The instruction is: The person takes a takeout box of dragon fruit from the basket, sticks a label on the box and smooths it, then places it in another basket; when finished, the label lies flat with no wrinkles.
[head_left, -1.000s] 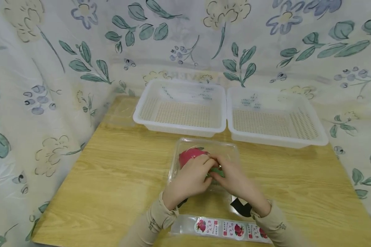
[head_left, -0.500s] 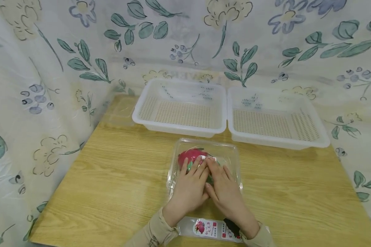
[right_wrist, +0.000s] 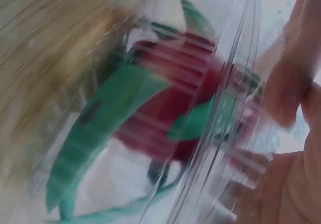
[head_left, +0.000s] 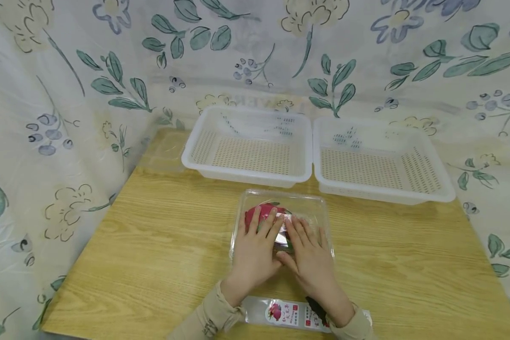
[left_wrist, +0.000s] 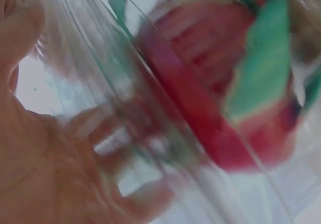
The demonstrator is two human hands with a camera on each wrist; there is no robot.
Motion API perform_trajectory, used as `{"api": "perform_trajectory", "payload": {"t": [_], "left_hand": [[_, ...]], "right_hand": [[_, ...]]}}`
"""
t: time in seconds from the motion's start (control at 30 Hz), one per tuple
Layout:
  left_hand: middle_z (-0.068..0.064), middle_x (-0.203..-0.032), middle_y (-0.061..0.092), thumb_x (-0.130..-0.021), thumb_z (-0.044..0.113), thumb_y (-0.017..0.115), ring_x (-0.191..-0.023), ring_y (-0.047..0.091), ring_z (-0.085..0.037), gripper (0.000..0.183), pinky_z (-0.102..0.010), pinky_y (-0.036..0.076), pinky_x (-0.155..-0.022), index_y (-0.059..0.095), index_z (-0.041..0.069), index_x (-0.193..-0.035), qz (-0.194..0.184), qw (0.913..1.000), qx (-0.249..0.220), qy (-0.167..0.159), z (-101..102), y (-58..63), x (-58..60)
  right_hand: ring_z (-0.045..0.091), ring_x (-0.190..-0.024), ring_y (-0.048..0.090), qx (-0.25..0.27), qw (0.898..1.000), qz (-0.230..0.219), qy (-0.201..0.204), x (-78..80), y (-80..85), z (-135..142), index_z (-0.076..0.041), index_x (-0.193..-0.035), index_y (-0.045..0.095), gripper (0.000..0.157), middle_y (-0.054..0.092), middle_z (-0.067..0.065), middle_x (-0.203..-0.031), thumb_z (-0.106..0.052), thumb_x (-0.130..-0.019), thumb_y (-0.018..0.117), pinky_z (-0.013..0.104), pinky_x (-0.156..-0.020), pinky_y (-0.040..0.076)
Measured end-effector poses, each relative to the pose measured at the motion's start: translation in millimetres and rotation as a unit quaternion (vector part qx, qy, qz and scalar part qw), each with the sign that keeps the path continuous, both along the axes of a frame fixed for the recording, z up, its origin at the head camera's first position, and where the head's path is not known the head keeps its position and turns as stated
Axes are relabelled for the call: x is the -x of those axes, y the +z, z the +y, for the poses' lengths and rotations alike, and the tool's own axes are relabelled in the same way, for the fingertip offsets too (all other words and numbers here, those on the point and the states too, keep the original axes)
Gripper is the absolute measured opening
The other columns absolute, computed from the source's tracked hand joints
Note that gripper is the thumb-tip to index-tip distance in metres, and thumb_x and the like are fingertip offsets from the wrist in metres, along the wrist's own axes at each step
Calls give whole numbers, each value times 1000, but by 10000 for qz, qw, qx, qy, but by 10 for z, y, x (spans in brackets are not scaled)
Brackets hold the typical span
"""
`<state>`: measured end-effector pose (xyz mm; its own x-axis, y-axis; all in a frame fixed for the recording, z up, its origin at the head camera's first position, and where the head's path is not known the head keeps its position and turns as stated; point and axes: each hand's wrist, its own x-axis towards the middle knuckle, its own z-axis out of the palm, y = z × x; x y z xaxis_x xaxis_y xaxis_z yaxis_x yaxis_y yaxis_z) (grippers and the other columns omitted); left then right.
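A clear plastic box (head_left: 316,204) with its lid down sits mid-table, a pink dragon fruit (head_left: 264,212) with green scales inside. On the lid is a white sticker (head_left: 284,216), partly covered by fingers. My left hand (head_left: 255,257) rests on the lid's left half, fingers straight and spread. Beside it, my right hand (head_left: 315,262) lies on the right half, fingers extended. Both wrist views are blurred; through the clear wall, the left shows the fruit's red skin (left_wrist: 200,118), the right a long green scale (right_wrist: 108,118).
A strip of printed dragon fruit labels (head_left: 282,313) lies at the table's front, partly under the right wrist. Two white perforated baskets, a left one (head_left: 255,177) and a right one (head_left: 382,192), stand side by side at the back. Clear plastic packaging (head_left: 165,147) is at back left.
Both hands' fingers, bent together over the box a second ago, have straightened and spread flat across the lid. The sticker now shows on it. The right wrist has moved left over the label strip.
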<state>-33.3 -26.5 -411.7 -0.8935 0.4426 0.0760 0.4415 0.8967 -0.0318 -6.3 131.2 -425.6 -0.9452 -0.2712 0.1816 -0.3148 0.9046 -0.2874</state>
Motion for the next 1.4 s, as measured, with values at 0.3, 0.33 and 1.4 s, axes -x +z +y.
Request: {"api": "perform_trajectory", "payload": {"t": [0.3,0.33,1.4], "left_hand": [[-6,-158,33,-72,83,52,-147,21,-43,98,-64,17,-117,36,26,-150,-231,9959,-774,418,-178,-74,25],[-7,-158,33,-71,83,54,-146,21,-45,97,-64,18,-116,38,27,-149,-266,9944,-918,443,-203,-84,28],[-11,-161,23,-57,32,93,-147,20,-41,123,-65,21,-113,19,22,-155,-1928,7881,-5756,1021,-483,-417,-1]], "right_hand": [[51,-143,22,74,9985,-2,-548,-43,-44,196,-13,-147,41,75,34,20,-154,-65,-95,26,76,-107,19],[53,-142,21,202,9980,2,-598,-47,-49,217,-13,-147,42,73,34,22,-154,-64,-96,28,75,-107,20],[45,-148,4,4508,8705,-1491,-1296,-18,-282,424,-18,-156,10,85,9,14,-163,-13,-91,64,77,-108,8]]}}
